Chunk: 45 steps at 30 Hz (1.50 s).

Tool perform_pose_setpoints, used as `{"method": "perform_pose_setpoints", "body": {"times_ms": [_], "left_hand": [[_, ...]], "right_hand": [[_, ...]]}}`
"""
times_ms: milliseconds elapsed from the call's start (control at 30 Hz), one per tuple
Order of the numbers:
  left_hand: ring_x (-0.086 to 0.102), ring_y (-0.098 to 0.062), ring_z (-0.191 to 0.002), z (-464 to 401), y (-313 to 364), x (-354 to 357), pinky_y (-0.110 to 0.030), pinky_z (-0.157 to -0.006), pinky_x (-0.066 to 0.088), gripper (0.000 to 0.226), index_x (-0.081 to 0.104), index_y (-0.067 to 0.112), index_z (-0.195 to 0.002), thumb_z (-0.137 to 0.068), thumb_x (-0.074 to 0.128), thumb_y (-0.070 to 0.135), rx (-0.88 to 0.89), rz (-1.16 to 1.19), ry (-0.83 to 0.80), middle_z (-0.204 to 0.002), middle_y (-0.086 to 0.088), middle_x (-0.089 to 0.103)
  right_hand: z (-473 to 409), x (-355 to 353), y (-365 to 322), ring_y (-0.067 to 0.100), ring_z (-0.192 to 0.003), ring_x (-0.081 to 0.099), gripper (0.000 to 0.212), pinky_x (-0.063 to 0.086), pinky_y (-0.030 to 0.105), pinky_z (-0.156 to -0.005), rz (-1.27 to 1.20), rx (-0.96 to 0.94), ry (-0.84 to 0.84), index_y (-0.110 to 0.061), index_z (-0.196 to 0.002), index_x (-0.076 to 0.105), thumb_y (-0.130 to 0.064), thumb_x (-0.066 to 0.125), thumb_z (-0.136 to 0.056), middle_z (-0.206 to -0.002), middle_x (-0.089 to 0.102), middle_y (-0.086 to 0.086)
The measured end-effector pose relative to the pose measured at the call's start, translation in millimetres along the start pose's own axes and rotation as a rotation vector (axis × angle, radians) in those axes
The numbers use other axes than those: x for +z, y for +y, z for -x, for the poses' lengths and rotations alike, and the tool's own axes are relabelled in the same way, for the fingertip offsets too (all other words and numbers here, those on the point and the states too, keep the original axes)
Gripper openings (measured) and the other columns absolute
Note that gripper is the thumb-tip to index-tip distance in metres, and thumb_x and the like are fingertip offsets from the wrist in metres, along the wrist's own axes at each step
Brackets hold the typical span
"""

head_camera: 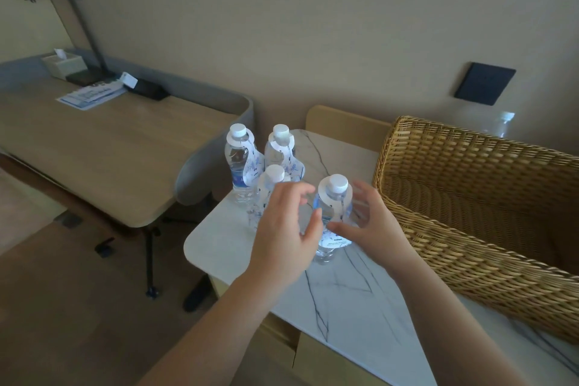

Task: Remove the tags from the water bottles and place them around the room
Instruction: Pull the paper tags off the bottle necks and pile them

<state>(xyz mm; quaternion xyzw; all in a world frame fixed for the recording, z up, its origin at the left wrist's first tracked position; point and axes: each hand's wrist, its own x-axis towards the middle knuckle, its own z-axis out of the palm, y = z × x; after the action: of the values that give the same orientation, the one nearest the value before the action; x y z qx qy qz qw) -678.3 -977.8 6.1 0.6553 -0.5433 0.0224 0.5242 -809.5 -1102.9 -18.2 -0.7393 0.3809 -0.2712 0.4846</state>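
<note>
Several clear water bottles with white caps stand on a white marble-topped cabinet. Each wears a white paper tag with blue print around its neck. The nearest bottle stands between my hands, its tag hanging down its front. My left hand is open just left of it, fingers spread and curled toward the bottle. My right hand is open on its right side, thumb near the tag's lower edge. Behind my left hand a second bottle is partly hidden. Two more bottles stand further back.
A large woven wicker basket fills the right side of the cabinet top. Behind it another bottle shows by a dark wall panel. To the left is a wooden desk with a lamp, tissue box and leaflets.
</note>
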Motion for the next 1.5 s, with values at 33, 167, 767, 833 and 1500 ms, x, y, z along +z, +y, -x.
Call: {"method": "perform_pose_setpoints", "body": {"times_ms": [33, 167, 767, 833, 1500], "left_hand": [[0.059, -0.017, -0.102, 3.2, -1.4, 6.2, -0.036, -0.082, 0.054, 0.031, 0.057, 0.006, -0.119, -0.089, 0.063, 0.014, -0.074, 0.012, -0.079, -0.111, -0.002, 0.057], [0.048, -0.019, -0.128, -0.2, -11.1, 31.1, -0.041, -0.106, 0.043, 0.045, 0.043, 0.011, -0.140, -0.097, 0.054, 0.017, -0.379, 0.098, -0.268, -0.138, -0.003, 0.051], [0.059, -0.015, -0.109, 8.8, -24.1, 63.0, -0.023, -0.088, 0.044, 0.041, 0.044, 0.025, -0.130, -0.092, 0.062, 0.021, -0.523, 0.284, -0.208, -0.124, 0.000, 0.054], [0.059, -0.013, -0.107, 9.2, -24.2, 63.0, -0.021, -0.087, 0.044, 0.041, 0.044, 0.022, -0.129, -0.093, 0.062, 0.020, -0.505, 0.265, -0.212, -0.123, 0.000, 0.054], [0.062, -0.015, -0.106, 13.6, -31.0, 59.0, -0.015, -0.078, 0.045, 0.038, 0.039, 0.033, -0.117, -0.091, 0.066, 0.024, -0.476, 0.320, -0.239, -0.119, 0.001, 0.059]], "right_hand": [[3.2, -1.4, 2.9, 0.012, -0.128, 0.046, 0.095, 0.037, 0.041, -0.109, -0.023, 0.001, -0.009, -0.026, -0.139, 0.034, -0.032, 0.087, -0.061, -0.138, 0.049, -0.006], [12.1, -4.6, 9.9, 0.011, -0.125, 0.049, 0.090, 0.040, 0.041, -0.107, -0.073, 0.017, -0.013, -0.028, -0.137, 0.036, -0.033, 0.085, -0.062, -0.135, 0.052, -0.005], [29.4, -2.9, 30.6, 0.015, -0.101, 0.064, 0.036, 0.050, 0.033, -0.087, -0.386, 0.226, 0.068, -0.016, -0.116, 0.059, -0.033, 0.068, -0.085, -0.111, 0.068, 0.004], [35.3, -1.9, 33.0, 0.020, -0.089, 0.065, 0.018, 0.052, 0.034, -0.081, -0.510, 0.275, 0.072, -0.009, -0.104, 0.062, -0.021, 0.062, -0.091, -0.100, 0.069, 0.010], [59.8, -14.2, -7.9, 0.017, -0.065, 0.051, 0.018, 0.044, 0.028, -0.058, -0.644, 0.030, 0.263, -0.016, -0.080, 0.064, -0.007, 0.055, -0.093, -0.073, 0.061, 0.003]]}}
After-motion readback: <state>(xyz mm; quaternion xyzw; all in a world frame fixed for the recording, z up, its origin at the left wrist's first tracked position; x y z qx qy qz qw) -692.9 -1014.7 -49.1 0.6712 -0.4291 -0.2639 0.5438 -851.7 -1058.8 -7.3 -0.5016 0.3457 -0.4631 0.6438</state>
